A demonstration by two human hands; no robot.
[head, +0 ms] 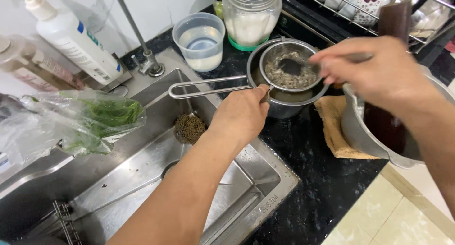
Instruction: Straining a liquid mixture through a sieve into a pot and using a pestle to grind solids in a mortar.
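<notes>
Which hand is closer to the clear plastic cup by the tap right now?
Left. The left hand grips the strainer handle just below and right of the plastic cup. The right hand holds a spoon over the strainer, farther right.

In my left grip point(241, 113) I hold the round steel wire-mesh strainer point(290, 67) by its long looped wire handle, level over the small steel saucepan point(279, 102) on the black speckled desk point(313, 178). Grey-brown wet dregs lie in the mesh. My right grip point(374, 69) presses a dark spoon point(291, 66) into them.
</notes>
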